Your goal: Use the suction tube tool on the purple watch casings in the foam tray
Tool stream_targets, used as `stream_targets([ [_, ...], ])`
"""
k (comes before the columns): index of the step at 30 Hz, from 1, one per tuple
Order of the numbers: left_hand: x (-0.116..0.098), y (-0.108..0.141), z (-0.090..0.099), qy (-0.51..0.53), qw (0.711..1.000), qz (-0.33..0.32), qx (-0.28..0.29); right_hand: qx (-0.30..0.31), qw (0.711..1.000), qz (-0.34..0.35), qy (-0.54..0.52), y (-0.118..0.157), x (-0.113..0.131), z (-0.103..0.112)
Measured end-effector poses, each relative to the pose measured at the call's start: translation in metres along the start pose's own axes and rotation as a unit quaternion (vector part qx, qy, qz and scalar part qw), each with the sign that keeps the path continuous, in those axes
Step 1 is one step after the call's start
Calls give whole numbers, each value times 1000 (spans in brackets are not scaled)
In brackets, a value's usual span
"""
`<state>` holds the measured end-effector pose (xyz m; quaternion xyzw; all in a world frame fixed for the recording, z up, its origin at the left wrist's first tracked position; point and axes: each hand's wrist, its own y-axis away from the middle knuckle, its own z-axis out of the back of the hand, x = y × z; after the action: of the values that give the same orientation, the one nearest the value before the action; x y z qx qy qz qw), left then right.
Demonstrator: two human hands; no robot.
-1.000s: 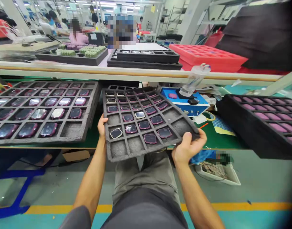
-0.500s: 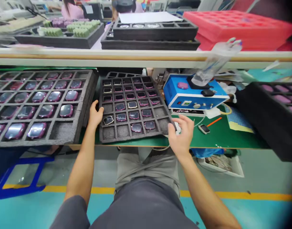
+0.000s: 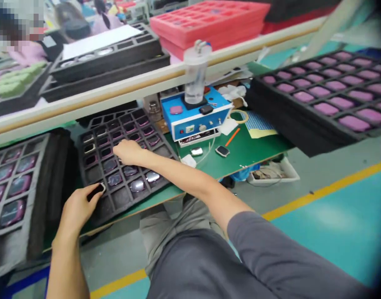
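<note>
Right hand (image 3: 130, 152) moved over foam tray (image 3: 120, 198), left hand (image 3: 76, 211) pinching half-hidden dark piece (image 3: 96, 192)

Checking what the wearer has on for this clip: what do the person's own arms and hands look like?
The left hand and right hand are bare, with no gloves, and no watch or ring shows. The right forearm is bare below a short dark grey sleeve. No left sleeve is in view.

Right arm (image 3: 178, 176) outstretched leftward, left hand (image 3: 76, 211) lower
</note>
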<state>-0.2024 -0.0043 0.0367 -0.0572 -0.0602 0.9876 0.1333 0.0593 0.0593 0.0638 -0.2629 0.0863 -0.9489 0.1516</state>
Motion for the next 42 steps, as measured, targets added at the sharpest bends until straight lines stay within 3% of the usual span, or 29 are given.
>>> stream_targets([
  [2,-3,-12,3,-40,999,20,24,-11,1000,21,4,8,-3,17],
  [4,-7,-14,6,-65,997,41,32,-48,998,39,-7,36,-13,43],
  [5,-8,-13,8,-68,996,41,30,-79,996,40,-16,59,-24,58],
  [7,-13,-8,15,-61,998,21,10,-215,973,43,-74,116,-64,87],
  [8,-20,-5,20,-57,998,11,-19,-278,957,2,-87,146,-91,99],
  [10,-47,0,31,-45,993,-6,-112,-354,919,-155,-78,199,-156,114],
  [12,-101,2,37,-7,977,-58,-205,-331,897,-288,-48,234,-220,115],
  [13,-137,1,35,27,970,-132,-202,-300,891,-338,-39,242,-247,112],
  [15,-220,-3,18,66,943,-315,-81,-262,884,-385,-36,245,-284,100],
  [17,-299,-13,-14,36,905,-420,56,-240,888,-392,-31,236,-298,89],
  [19,-356,-24,-48,-6,882,-453,129,-223,895,-386,-23,227,-299,83],
  [21,-385,-34,-75,-19,884,-446,139,-204,902,-380,-14,223,-297,84],
  [24,-395,-39,-93,-23,886,-442,136,-189,908,-374,-2,228,-299,92],
  [27,-391,-38,-95,-22,884,-448,134,-204,908,-367,6,246,-307,101],
  [30,-390,-37,-95,-15,881,-455,128,-240,887,-391,46,271,-314,104],
  [33,-390,-38,-100,-1,877,-464,123,-229,868,-431,94,290,-320,101],
  [37,-390,-38,-107,20,878,-467,108,-202,884,-407,108,297,-324,89],
  [39,-390,-31,-109,28,879,-466,98,-212,893,-385,103,296,-322,82],
  [42,-385,-17,-102,34,887,-454,75,-272,886,-358,111,291,-307,77],
])
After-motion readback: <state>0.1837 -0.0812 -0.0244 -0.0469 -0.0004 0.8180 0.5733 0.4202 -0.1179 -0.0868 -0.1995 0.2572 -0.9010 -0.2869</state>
